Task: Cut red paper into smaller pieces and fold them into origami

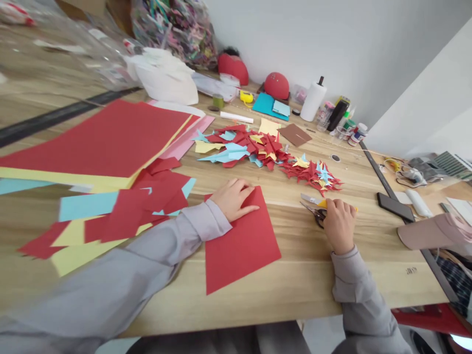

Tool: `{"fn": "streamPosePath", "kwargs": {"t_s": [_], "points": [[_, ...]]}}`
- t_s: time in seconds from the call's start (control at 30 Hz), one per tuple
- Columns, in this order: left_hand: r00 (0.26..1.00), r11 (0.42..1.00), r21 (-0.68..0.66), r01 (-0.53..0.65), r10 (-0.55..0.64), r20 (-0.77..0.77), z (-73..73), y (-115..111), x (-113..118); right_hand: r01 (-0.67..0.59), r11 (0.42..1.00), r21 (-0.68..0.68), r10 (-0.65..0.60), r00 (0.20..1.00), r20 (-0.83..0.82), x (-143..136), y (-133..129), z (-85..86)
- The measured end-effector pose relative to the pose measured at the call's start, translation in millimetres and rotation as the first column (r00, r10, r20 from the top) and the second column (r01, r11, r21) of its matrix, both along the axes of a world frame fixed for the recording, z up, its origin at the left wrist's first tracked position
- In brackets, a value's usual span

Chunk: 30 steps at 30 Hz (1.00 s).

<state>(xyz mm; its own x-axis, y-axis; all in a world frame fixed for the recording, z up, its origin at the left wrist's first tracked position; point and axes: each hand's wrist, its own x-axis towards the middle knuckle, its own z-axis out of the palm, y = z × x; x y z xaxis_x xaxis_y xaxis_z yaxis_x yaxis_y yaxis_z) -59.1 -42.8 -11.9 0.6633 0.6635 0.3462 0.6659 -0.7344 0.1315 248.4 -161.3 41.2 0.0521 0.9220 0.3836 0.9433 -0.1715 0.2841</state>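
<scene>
My left hand (234,199) rests on a red sheet of paper (245,250), pressing on its upper part with thumb and fingers apart. The sheet lies flat near the table's front edge. Over on the right, my right hand (339,221) is wrapped round a yellow utility knife (322,202), its blade pointing left. A pair of scissors (319,214) with dark handles lies right beside that hand, partly covered by it. Beyond the sheet spreads a pile of folded red, blue and yellow paper pieces (258,145). Smaller folded pieces (311,172) are heaped to its right.
Large red sheets (99,140) and loose coloured scraps (121,214) cover the left side. A brown paper piece (295,134), a teal sheet (265,104) and a white bottle (313,101) stand or lie behind. A phone (395,206) and a pink tumbler (424,232) are at right.
</scene>
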Motion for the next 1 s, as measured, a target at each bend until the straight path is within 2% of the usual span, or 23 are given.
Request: {"fn": "streamPosePath", "kwargs": {"t_s": [0.1,0.2,0.37,0.47,0.57,0.73,0.8,0.9,1.0], "points": [[1.000,1.000,-0.011,-0.001,0.001,-0.016,-1.4,1.9,-5.5,0.063,0.997,0.035,-0.063,0.998,0.008,4.1,1.3,-2.4],[0.999,0.999,-0.036,0.030,-0.031,-0.038,6.6,-9.4,-13.4,0.127,0.992,0.027,-0.127,0.992,0.022,11.7,3.9,-8.5],[0.986,0.985,-0.096,0.145,-0.153,-0.073,34.7,-63.2,-24.1,0.162,0.987,0.006,-0.162,0.987,0.000,21.1,6.8,-16.1],[0.969,0.976,-0.119,0.181,-0.198,-0.147,43.1,-99.6,-23.0,0.127,0.990,0.065,-0.125,0.992,-0.034,15.0,8.7,-15.6],[0.953,0.972,-0.130,0.195,-0.219,-0.210,39.0,-121.2,-17.3,-0.010,0.991,0.132,0.020,0.997,-0.078,-0.9,11.6,-15.2],[0.950,0.974,-0.111,0.200,-0.220,-0.220,31.7,-126.9,-11.2,-0.310,0.941,0.139,0.330,0.930,-0.160,-19.9,17.1,-20.6],[0.953,0.974,-0.099,0.202,-0.219,-0.209,34.9,-127.4,-10.8,-0.442,0.888,0.127,0.460,0.856,-0.237,-20.6,18.5,-22.9],[0.948,0.974,-0.102,0.200,-0.219,-0.230,42.7,-129.3,-10.5,-0.650,0.751,0.113,0.644,0.684,-0.343,-23.3,17.3,-24.5],[0.945,0.975,-0.102,0.197,-0.216,-0.247,49.3,-129.8,-11.0,-0.745,0.657,0.112,0.723,0.581,-0.375,-32.7,13.2,-24.7]]}}
